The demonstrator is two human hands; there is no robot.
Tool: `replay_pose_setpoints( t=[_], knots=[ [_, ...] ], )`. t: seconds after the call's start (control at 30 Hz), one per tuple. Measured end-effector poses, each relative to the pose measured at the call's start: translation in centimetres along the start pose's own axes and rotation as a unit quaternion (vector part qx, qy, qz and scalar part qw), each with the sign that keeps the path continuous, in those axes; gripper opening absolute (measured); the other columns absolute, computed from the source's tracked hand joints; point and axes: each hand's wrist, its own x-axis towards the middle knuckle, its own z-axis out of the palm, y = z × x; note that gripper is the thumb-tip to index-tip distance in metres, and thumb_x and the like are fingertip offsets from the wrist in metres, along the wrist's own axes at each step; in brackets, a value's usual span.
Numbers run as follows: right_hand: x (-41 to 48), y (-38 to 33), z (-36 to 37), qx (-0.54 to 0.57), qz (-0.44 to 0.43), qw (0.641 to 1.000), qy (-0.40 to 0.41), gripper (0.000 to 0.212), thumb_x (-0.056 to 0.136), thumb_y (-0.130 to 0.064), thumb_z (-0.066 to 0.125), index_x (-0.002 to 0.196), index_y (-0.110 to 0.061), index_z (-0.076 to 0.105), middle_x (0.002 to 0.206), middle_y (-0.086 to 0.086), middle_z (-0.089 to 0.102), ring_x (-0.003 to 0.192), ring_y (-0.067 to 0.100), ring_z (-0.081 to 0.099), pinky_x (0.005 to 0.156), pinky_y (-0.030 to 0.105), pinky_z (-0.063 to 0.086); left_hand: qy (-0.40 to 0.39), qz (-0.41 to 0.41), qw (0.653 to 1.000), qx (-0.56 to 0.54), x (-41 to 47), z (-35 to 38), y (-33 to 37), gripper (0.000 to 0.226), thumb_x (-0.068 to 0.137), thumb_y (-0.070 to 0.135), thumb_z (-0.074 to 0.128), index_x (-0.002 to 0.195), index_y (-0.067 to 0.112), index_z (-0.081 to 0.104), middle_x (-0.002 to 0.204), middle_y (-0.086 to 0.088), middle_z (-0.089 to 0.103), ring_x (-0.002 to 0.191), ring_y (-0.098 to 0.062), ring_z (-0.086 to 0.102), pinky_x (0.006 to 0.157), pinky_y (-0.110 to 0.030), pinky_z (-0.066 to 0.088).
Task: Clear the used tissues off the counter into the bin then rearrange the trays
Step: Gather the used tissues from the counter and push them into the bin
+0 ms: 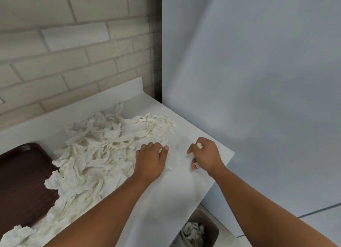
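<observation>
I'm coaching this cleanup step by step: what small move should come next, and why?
Probably swing the right hand past the edge of the counter and drop its tissue scraps into the bin: its fingers curl round scraps, the bin stands just below that edge, and the large tissue pile beside the left hand is uncleared.

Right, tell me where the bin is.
In the head view the bin sits at bottom right, below the right end of the counter, with crumpled tissues inside.
</observation>
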Motion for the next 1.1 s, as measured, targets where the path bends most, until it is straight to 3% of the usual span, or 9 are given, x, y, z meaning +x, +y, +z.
replay_pose_setpoints(
  t=[0.07, 0.23, 0.3, 0.47, 0.6, 0.7, 0.77, 0.9, 1.1],
  knots=[
    [-0.5, -0.4, -0.4, 0.030, 0.010, 0.999, -0.025, 0.020, 0.096, -0.009, 0.047, 0.077, -0.010, 0.042, 0.079, 0.010, 0.072, 0.046, 0.033, 0.055, 0.047, 0.037, 0.053, 0.007, -0.015, 0.995, -0.098, -0.4, -0.8, 0.8, 0.033, 0.098, 0.044, 0.052, 0.082, 0.016, 0.057, 0.080, 0.003, 0.055, 0.078, -0.017, 0.052, 0.072, -0.031, 0.042],
    [-1.9, -0.5, -2.0, 0.020, -0.022, 0.998, -0.051, 0.034, 0.099, -0.036, 0.053, 0.091, -0.004, 0.044, 0.063, 0.017, 0.054, 0.037, 0.027, 0.050, 0.042, 0.031, 0.048, -0.020, -0.053, 0.979, -0.196, -1.9, -1.9, 3.2, 0.012, 0.097, 0.019, 0.057, 0.086, 0.014, 0.053, 0.078, 0.000, 0.064, 0.069, -0.012, 0.061, 0.065, -0.015, 0.046],
    [-2.5, -0.2, -2.9, 0.024, -0.034, 0.998, -0.049, 0.036, 0.098, -0.040, 0.051, 0.090, -0.006, 0.052, 0.078, 0.010, 0.062, 0.037, 0.027, 0.049, 0.043, 0.029, 0.046, -0.055, -0.082, 0.959, -0.267, -2.7, -2.0, 4.7, 0.010, 0.101, 0.011, 0.048, 0.092, 0.017, 0.051, 0.088, 0.001, 0.069, 0.071, -0.014, 0.069, 0.070, -0.025, 0.058],
    [-4.4, 0.6, -6.4, 0.019, -0.033, 0.998, -0.049, 0.048, 0.099, -0.047, 0.045, 0.077, -0.007, 0.059, 0.048, 0.010, 0.053, 0.042, 0.024, 0.052, 0.045, 0.019, 0.040, -0.083, -0.062, 0.972, -0.213, -5.0, -1.5, 8.7, 0.009, 0.103, 0.023, 0.045, 0.105, 0.032, 0.045, 0.089, 0.003, 0.066, 0.073, -0.012, 0.058, 0.068, -0.023, 0.045],
    [-5.7, 2.3, -9.7, 0.021, -0.042, 0.999, -0.021, 0.049, 0.094, -0.053, 0.051, 0.069, -0.012, 0.057, 0.048, 0.001, 0.049, 0.039, 0.013, 0.043, 0.046, 0.023, 0.036, -0.103, -0.079, 0.963, -0.236, -7.4, -0.2, 12.8, 0.017, 0.101, 0.041, 0.050, 0.117, 0.037, 0.049, 0.102, 0.006, 0.063, 0.087, -0.005, 0.059, 0.077, -0.023, 0.045],
    [-6.8, 3.7, -12.1, -0.011, -0.053, 0.999, -0.008, 0.052, 0.094, -0.050, 0.054, 0.064, -0.007, 0.059, 0.050, 0.000, 0.053, 0.044, 0.010, 0.046, 0.055, 0.025, 0.039, -0.096, -0.099, 0.966, -0.221, -9.0, 1.0, 15.7, 0.045, 0.095, 0.061, 0.047, 0.083, 0.023, 0.067, 0.085, 0.007, 0.066, 0.080, -0.010, 0.060, 0.077, -0.026, 0.045],
    [-7.5, 4.6, -13.5, -0.013, -0.051, 0.999, -0.002, 0.060, 0.094, -0.047, 0.055, 0.061, 0.002, 0.051, 0.052, 0.002, 0.045, 0.047, 0.012, 0.041, 0.057, 0.026, 0.037, -0.084, -0.116, 0.965, -0.221, -10.1, 2.2, 17.1, 0.063, 0.094, 0.065, 0.043, 0.061, 0.012, 0.052, 0.060, -0.001, 0.053, 0.060, -0.013, 0.050, 0.064, -0.029, 0.042],
    [-8.9, 6.7, -16.1, -0.006, -0.027, 0.999, -0.021, 0.055, 0.096, -0.044, 0.053, 0.054, -0.016, 0.030, 0.048, -0.007, 0.032, 0.045, 0.008, 0.031, 0.055, 0.026, 0.028, -0.069, -0.120, 0.961, -0.239, -11.8, 4.4, 19.1, 0.059, 0.097, 0.054, 0.050, 0.056, 0.014, 0.034, 0.051, -0.001, 0.034, 0.047, -0.013, 0.031, 0.052, -0.027, 0.029],
    [-9.9, 12.9, -17.6, -0.012, 0.022, 0.997, -0.070, 0.045, 0.101, -0.037, 0.045, 0.062, -0.018, 0.033, 0.054, -0.005, 0.034, 0.044, 0.006, 0.029, 0.048, 0.022, 0.026, -0.159, -0.110, 0.959, -0.209, -14.3, 9.9, 20.3, 0.057, 0.102, 0.042, 0.047, 0.053, 0.016, 0.033, 0.044, 0.009, 0.034, 0.041, -0.006, 0.032, 0.045, -0.022, 0.027]
  ],
)
